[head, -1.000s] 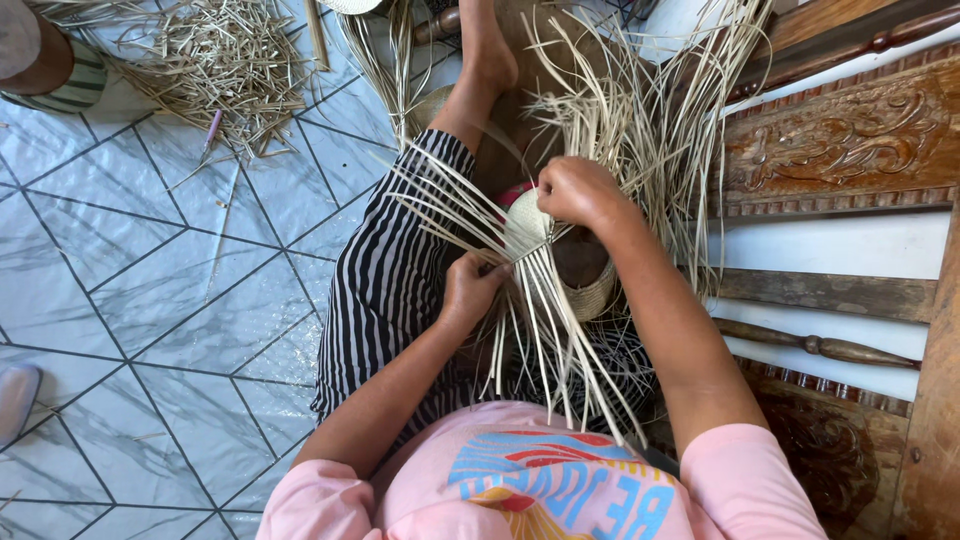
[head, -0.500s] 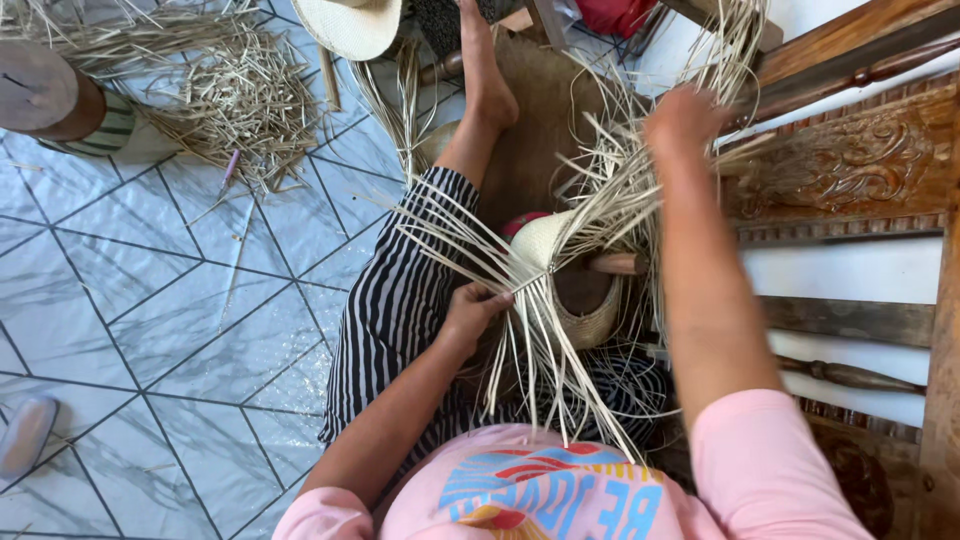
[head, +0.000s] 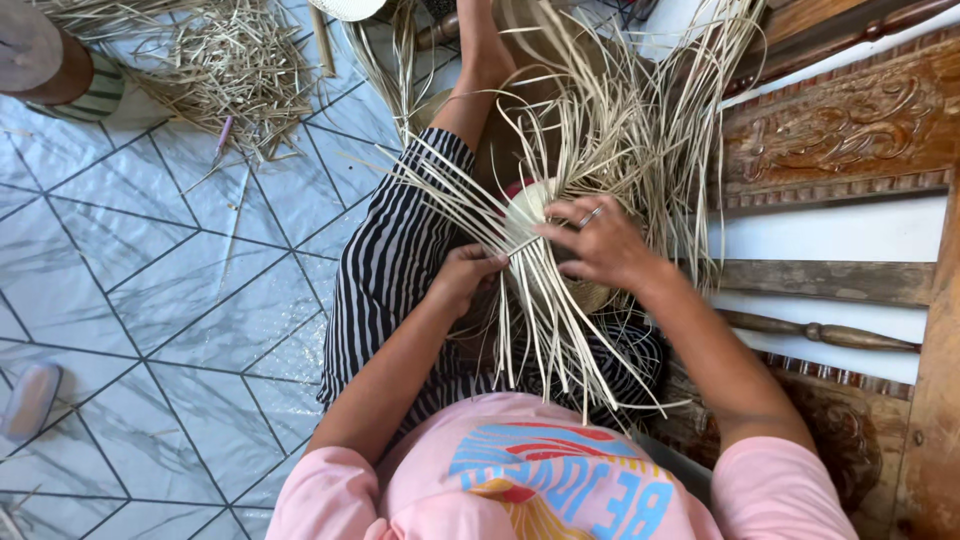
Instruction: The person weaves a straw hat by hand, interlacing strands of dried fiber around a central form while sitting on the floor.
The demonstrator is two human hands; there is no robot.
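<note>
A half-woven straw piece [head: 527,207] rests on my lap, with long pale strands [head: 560,330] fanning out toward me and up past my knee. My left hand [head: 466,275] pinches a few strands at the near left edge of the woven disc. My right hand [head: 598,243], with a ring on one finger, lies over the disc's right side and grips a strand against it. Striped black-and-white trousers cover my leg [head: 400,250], which stretches out ahead.
Loose straw offcuts [head: 215,60] lie heaped on the tiled floor at the upper left, beside a brown hat form [head: 40,55]. Carved wooden furniture [head: 850,130] runs along my right. A sandal [head: 30,400] lies at the lower left.
My right hand had been raised high, pulling a strand up; it has come back down onto the woven disc. My left hand has stayed at the disc's edge.
</note>
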